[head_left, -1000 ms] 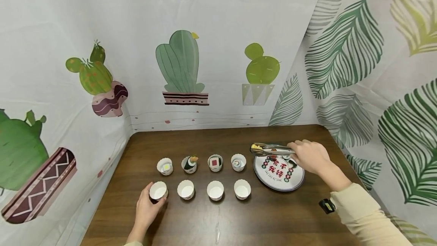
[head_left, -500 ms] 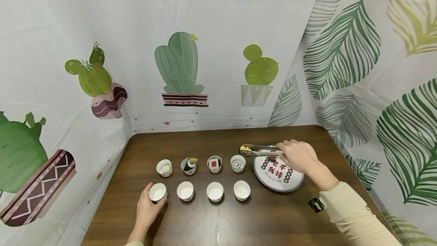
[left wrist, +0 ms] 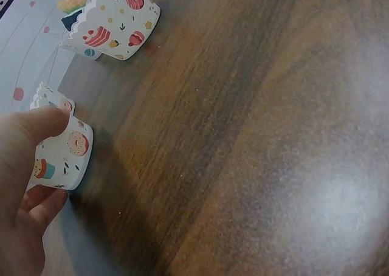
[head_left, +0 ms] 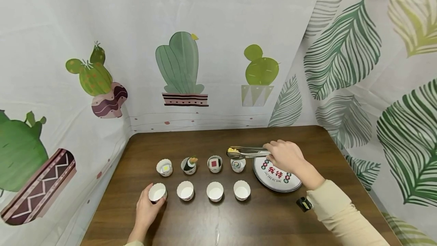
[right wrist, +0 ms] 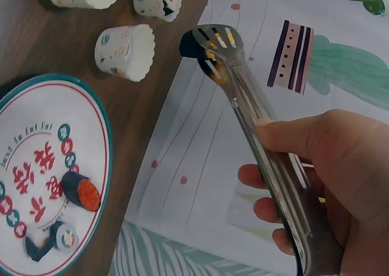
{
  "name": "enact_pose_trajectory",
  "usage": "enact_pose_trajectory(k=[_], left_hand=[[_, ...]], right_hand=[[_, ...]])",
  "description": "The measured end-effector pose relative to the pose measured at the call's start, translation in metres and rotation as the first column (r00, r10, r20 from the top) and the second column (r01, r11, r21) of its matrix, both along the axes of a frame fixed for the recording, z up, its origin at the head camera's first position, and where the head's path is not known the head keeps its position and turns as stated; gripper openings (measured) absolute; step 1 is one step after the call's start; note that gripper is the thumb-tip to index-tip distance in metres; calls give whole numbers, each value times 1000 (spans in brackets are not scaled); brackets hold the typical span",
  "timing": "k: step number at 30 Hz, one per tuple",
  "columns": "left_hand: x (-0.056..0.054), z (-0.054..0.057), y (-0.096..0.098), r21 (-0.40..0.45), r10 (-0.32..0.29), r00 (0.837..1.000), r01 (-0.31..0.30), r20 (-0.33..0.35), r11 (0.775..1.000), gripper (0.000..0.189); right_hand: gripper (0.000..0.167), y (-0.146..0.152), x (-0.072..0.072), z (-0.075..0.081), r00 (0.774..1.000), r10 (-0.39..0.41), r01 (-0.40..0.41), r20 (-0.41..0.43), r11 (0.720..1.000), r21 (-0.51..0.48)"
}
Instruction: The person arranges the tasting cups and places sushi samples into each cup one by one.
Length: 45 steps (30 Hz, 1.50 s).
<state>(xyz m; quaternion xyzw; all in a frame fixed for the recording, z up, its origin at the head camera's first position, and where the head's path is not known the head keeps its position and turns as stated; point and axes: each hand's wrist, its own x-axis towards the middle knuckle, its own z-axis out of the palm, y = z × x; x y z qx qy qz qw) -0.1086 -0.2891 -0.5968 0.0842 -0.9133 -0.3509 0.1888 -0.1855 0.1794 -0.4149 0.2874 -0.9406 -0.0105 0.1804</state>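
My left hand (head_left: 146, 208) holds the leftmost front paper cup (head_left: 158, 190) between thumb and fingers; cupcake and doughnut prints show on that cup (left wrist: 64, 157) in the left wrist view. My right hand (head_left: 286, 156) grips metal tongs (head_left: 252, 151), raised over the back row. Pinched in the tong tips is a dark-wrapped sushi piece with yellow topping (head_left: 233, 150), partly hidden by the slotted tips in the right wrist view. It hovers just above and left of the rightmost back cup (head_left: 238, 169), which holds a round sushi roll.
Three other back cups hold sushi, one an upright hand roll (head_left: 190, 163). Three more front cups, such as this one (head_left: 215, 196), stand in line. A white plate (head_left: 278, 187) at right carries an orange-topped sushi (right wrist: 87, 194) and another roll (right wrist: 64, 236). Patterned cloth hangs behind.
My right hand has carried the tongs and yellow-topped sushi leftward, from over the plate to above the rightmost back cup. My left hand stays at its cup.
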Motion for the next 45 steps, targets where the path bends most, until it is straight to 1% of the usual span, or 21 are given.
enact_pose_trajectory(k=[3,12,24,28,31,35,45], left_hand=[[0,0,0,2,0,1000,0,4,1000,67],[-1,-1,-1,8,1,1000,-1,23,1000,67],[0,4,0,20,0,999,-1,38,1000,67],[0,4,0,25,4,999,-5,49,1000,67],[0,4,0,28,3,999,-5,53,1000,66],[0,5,-1,31,3,999,-4,49,1000,66],[-1,3,-1,43,-1,999,-2,54,999,65]], right_hand=[[27,-8,-1,1,1000,10,-10,3,1000,-7],[28,-34,-5,3,999,32,-32,15,999,19],[28,-66,-7,-4,997,77,-78,17,995,62],[28,-78,-6,-3,995,94,-96,27,993,69],[27,-88,-5,-4,994,96,-100,52,992,72],[27,-104,-4,-7,991,113,-118,73,991,68],[27,-138,2,-12,984,171,-175,54,982,71]])
